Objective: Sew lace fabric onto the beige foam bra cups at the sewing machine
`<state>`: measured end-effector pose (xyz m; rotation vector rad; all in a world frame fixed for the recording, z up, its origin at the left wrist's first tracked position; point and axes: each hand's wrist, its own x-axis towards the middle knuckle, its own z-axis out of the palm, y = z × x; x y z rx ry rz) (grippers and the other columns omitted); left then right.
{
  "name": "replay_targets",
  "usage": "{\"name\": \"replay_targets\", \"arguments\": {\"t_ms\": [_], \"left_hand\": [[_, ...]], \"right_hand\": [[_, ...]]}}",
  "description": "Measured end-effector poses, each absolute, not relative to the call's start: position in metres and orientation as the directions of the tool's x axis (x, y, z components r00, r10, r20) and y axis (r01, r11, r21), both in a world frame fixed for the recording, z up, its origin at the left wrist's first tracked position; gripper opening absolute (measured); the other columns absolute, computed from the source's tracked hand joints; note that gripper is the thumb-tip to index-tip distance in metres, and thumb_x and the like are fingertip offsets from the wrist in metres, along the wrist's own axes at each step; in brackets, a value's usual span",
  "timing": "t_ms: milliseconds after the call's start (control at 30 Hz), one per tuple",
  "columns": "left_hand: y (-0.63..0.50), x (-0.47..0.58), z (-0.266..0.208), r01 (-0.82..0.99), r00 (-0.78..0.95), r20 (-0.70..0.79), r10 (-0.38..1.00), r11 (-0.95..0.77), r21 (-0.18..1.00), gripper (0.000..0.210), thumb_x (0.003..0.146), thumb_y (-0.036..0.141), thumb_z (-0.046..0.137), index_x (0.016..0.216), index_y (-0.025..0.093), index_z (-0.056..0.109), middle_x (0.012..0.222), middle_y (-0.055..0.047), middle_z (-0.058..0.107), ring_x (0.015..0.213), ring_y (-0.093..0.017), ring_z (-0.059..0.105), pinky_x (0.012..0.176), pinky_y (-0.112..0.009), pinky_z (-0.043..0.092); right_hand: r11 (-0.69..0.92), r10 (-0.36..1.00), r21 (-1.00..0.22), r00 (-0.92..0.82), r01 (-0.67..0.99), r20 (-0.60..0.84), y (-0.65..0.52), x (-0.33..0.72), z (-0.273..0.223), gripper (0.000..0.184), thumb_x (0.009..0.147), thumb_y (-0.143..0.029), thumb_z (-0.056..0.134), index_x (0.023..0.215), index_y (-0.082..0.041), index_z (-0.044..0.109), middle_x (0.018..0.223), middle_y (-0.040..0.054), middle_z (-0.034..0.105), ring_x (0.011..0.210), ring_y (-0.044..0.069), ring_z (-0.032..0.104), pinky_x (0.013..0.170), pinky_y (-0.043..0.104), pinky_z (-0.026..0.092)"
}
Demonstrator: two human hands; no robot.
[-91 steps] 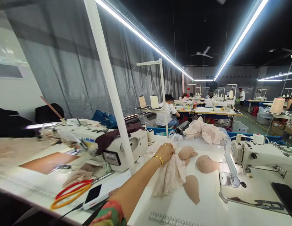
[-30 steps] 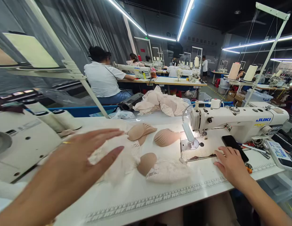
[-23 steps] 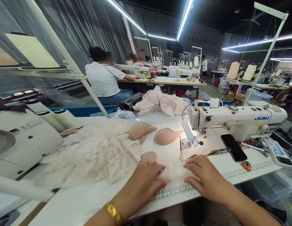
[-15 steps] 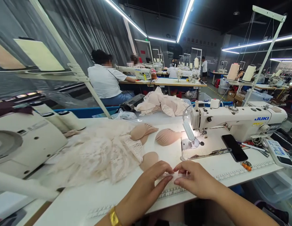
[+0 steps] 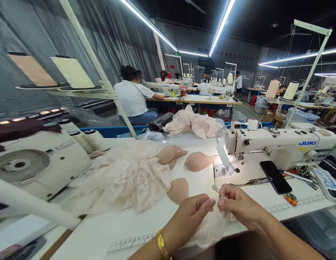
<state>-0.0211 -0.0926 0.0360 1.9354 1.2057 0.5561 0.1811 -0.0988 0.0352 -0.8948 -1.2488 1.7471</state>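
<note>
My left hand [image 5: 191, 218], a gold bracelet at its wrist, has thumb and fingers pressed together over the table's front edge. Close by on the right, my right hand [image 5: 238, 206] pinches the top of a sheer whitish lace piece [image 5: 211, 229]. The piece hangs below both hands, partly hidden by the left one. A beige moulded bra cup [image 5: 179, 190] lies just beyond my left hand. Two stacks of such cups, a left stack [image 5: 168, 154] and a right stack [image 5: 199, 161], sit farther back. A heap of cream lace [image 5: 127, 177] spreads to the left.
A white sewing machine [image 5: 281, 144] with a lit lamp stands at the right. Before it lie a black phone [image 5: 275, 177], a slim metal tool [image 5: 256, 181] and an orange trinket [image 5: 290, 200]. More lace [image 5: 193, 122] is piled behind. A co-worker [image 5: 134, 94] sits ahead.
My hands have closed from loosely curled fingers into pinches, and the sheer lace piece now hangs visibly beneath them. The view has shifted slightly left and up.
</note>
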Motion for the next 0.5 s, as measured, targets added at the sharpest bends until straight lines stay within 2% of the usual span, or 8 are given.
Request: {"name": "replay_targets", "arguments": {"t_ms": [67, 133, 200, 233, 300, 400, 467, 500], "left_hand": [[-0.088, -0.025, 0.04, 0.577, 0.495, -0.022, 0.869, -0.31, 0.755, 0.058, 0.102, 0.065, 0.033, 0.075, 0.021, 0.06, 0.064, 0.002, 0.052, 0.062, -0.018, 0.05, 0.06, -0.03, 0.042], [-0.079, -0.038, 0.047, 0.605, 0.505, 0.01, 0.863, -0.363, 0.708, 0.052, 0.104, 0.058, 0.036, 0.084, 0.021, 0.066, 0.073, -0.001, 0.063, 0.071, -0.021, 0.059, 0.068, -0.032, 0.048], [-0.069, -0.059, 0.054, 0.632, 0.51, 0.066, 0.858, -0.426, 0.647, 0.033, 0.101, 0.043, 0.046, 0.107, 0.022, 0.071, 0.104, -0.008, 0.075, 0.098, -0.027, 0.066, 0.092, -0.038, 0.052], [-0.063, -0.071, 0.055, 0.655, 0.512, 0.094, 0.854, -0.458, 0.6, 0.03, 0.096, 0.032, 0.052, 0.119, 0.022, 0.069, 0.123, -0.01, 0.074, 0.115, -0.03, 0.064, 0.105, -0.044, 0.047], [-0.052, -0.093, 0.053, 0.719, 0.526, 0.11, 0.843, -0.51, 0.473, 0.048, 0.082, 0.013, 0.055, 0.127, 0.023, 0.068, 0.14, -0.012, 0.068, 0.13, -0.034, 0.058, 0.113, -0.052, 0.04], [-0.037, -0.11, 0.043, 0.778, 0.559, 0.082, 0.825, -0.556, 0.292, 0.049, 0.074, 0.005, 0.05, 0.113, 0.024, 0.072, 0.122, -0.01, 0.076, 0.116, -0.031, 0.067, 0.105, -0.05, 0.045], [-0.028, -0.108, 0.039, 0.796, 0.537, 0.109, 0.836, -0.545, 0.264, 0.042, 0.08, 0.009, 0.049, 0.113, 0.023, 0.07, 0.113, -0.01, 0.077, 0.107, -0.031, 0.068, 0.101, -0.049, 0.046], [-0.024, -0.105, 0.039, 0.812, 0.507, 0.132, 0.852, -0.523, 0.26, 0.041, 0.085, 0.014, 0.047, 0.119, 0.023, 0.067, 0.11, -0.011, 0.076, 0.103, -0.032, 0.069, 0.097, -0.048, 0.047]], "right_hand": [[-0.244, 0.851, -0.959, -0.506, -0.145, -0.14, -0.09, 0.187, 0.031, 0.057, 0.071, -0.063, 0.09, 0.08, -0.024, 0.049, 0.056, -0.0116, 0.043, 0.048, 0.008, 0.036, 0.051, 0.022, 0.027], [-0.218, 0.856, -0.974, -0.491, -0.06, -0.161, -0.078, 0.191, 0.024, 0.054, 0.076, -0.063, 0.086, 0.084, -0.025, 0.049, 0.05, -0.014, 0.038, 0.043, 0.008, 0.028, 0.046, 0.023, 0.019], [-0.136, 0.902, -0.991, -0.412, 0.02, -0.132, -0.065, 0.195, 0.017, 0.051, 0.08, -0.065, 0.081, 0.084, -0.025, 0.049, 0.049, -0.0134, 0.04, 0.043, 0.009, 0.031, 0.046, 0.023, 0.021], [-0.098, 0.922, -0.994, -0.373, 0.044, -0.107, -0.06, 0.196, 0.014, 0.05, 0.082, -0.066, 0.078, 0.083, -0.025, 0.048, 0.05, -0.0124, 0.043, 0.044, 0.01, 0.035, 0.047, 0.024, 0.024], [-0.057, 0.939, -0.997, -0.337, 0.05, -0.071, -0.053, 0.198, 0.007, 0.05, 0.085, -0.068, 0.074, 0.084, -0.025, 0.048, 0.054, -0.011, 0.045, 0.048, 0.012, 0.041, 0.05, 0.025, 0.03], [-0.03, 0.95, -0.999, -0.311, 0.023, -0.036, -0.052, 0.199, 0.003, 0.048, 0.085, -0.066, 0.075, 0.083, -0.024, 0.05, 0.061, -0.0093, 0.047, 0.055, 0.013, 0.047, 0.056, 0.026, 0.036], [-0.008, 0.959, -1.0, -0.283, 0.011, -0.011, -0.053, 0.198, 0.002, 0.045, 0.084, -0.061, 0.077, 0.084, -0.023, 0.053, 0.067, -0.0073, 0.05, 0.061, 0.013, 0.051, 0.061, 0.027, 0.039], [0.001, 0.964, -1.0, -0.267, 0.003, 0.0, -0.054, 0.197, 0.002, 0.043, 0.084, -0.059, 0.078, 0.085, -0.023, 0.054, 0.071, -0.0063, 0.052, 0.065, 0.014, 0.053, 0.063, 0.027, 0.04]]}}
